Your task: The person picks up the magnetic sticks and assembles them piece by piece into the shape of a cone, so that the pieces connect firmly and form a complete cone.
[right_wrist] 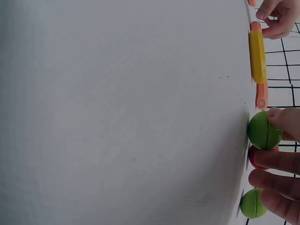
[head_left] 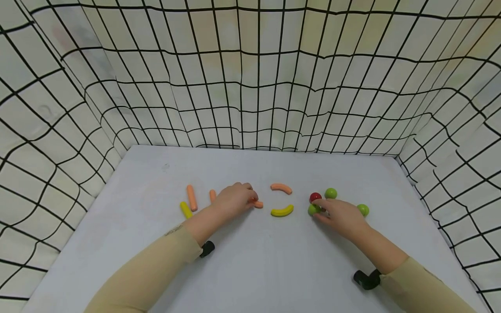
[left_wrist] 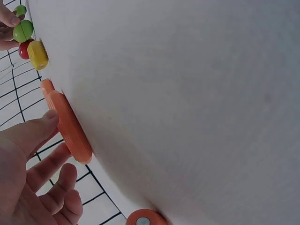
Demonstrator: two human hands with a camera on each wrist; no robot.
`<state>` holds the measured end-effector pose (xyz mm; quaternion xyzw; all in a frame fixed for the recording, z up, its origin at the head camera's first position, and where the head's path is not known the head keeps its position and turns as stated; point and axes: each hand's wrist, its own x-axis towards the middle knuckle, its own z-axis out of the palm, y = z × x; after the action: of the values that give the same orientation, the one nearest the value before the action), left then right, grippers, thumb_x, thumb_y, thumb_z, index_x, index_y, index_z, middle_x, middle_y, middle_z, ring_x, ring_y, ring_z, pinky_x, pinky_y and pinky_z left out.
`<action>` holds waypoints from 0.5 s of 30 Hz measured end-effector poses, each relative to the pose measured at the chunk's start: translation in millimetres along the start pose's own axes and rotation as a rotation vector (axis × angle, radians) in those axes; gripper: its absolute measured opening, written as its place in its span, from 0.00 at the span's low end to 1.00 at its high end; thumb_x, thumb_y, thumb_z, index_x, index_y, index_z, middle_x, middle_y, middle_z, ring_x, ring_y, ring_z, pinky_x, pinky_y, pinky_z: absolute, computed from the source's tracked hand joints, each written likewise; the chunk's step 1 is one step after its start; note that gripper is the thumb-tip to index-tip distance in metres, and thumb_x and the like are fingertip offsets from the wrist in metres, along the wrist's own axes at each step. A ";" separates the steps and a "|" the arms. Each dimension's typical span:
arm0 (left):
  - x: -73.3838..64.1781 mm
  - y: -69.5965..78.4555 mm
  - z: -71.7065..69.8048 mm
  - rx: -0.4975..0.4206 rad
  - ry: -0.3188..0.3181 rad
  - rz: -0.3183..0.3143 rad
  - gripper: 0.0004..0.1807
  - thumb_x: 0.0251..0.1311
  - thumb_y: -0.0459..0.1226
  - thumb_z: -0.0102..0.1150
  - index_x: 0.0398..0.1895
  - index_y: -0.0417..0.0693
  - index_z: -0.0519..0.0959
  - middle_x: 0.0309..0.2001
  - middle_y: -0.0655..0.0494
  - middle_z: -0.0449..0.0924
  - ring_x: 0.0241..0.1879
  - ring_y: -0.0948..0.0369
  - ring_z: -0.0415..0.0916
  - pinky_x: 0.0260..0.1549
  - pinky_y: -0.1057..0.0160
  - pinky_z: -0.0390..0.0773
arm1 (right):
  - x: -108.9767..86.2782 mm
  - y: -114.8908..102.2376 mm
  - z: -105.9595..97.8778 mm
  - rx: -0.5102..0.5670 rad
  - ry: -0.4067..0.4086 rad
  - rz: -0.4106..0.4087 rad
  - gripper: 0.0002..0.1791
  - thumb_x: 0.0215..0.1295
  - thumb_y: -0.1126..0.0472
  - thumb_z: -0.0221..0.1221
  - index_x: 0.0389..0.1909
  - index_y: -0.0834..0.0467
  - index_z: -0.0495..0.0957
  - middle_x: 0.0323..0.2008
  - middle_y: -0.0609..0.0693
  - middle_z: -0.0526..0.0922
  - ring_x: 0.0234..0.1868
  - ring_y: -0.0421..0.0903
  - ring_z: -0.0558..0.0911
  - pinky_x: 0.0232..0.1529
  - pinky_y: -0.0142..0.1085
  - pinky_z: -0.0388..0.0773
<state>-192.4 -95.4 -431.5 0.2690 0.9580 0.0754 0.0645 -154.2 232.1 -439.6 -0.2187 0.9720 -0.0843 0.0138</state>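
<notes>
My left hand pinches an orange sausage-shaped piece between thumb and fingers, low over the white tabletop. In the head view most of that piece is hidden under the hand. To the right, my right hand holds a green ball with a seam, thumb on one side and a finger on the other. A red ball sits just behind it, and a second green ball lies farther back. Between the hands are a yellow banana-shaped piece and a curved orange piece.
Left of the left hand lie an orange stick, a yellow piece and another orange piece. Another green ball is beside the right hand. Black wire mesh before white walls surrounds the tabletop at the back and sides.
</notes>
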 end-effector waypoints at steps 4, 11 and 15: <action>2.4 -0.6 0.1 -0.007 -0.011 0.019 0.10 0.65 0.42 0.64 0.48 0.59 0.86 0.46 0.63 0.79 0.45 0.59 0.74 0.43 0.62 0.75 | 1.2 -0.4 0.4 0.007 -0.009 0.007 0.20 0.61 0.51 0.68 0.52 0.52 0.81 0.34 0.43 0.84 0.33 0.40 0.80 0.32 0.37 0.78; 4.3 -2.4 2.1 -0.003 0.011 0.065 0.11 0.65 0.45 0.64 0.48 0.59 0.87 0.44 0.63 0.79 0.42 0.60 0.74 0.42 0.63 0.74 | 2.4 0.2 1.1 0.012 -0.010 0.002 0.20 0.61 0.51 0.69 0.51 0.52 0.81 0.32 0.42 0.82 0.29 0.39 0.77 0.30 0.36 0.76; 5.0 -3.5 1.7 0.001 0.021 0.093 0.10 0.65 0.45 0.64 0.47 0.59 0.87 0.43 0.61 0.79 0.40 0.59 0.74 0.41 0.62 0.74 | 2.5 0.7 1.9 0.015 -0.007 -0.003 0.19 0.60 0.50 0.69 0.51 0.52 0.81 0.32 0.42 0.82 0.29 0.38 0.77 0.30 0.36 0.76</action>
<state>-198.1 -95.6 -434.2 0.3126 0.9451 0.0807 0.0509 -156.6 231.4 -441.5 -0.2204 0.9710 -0.0908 0.0187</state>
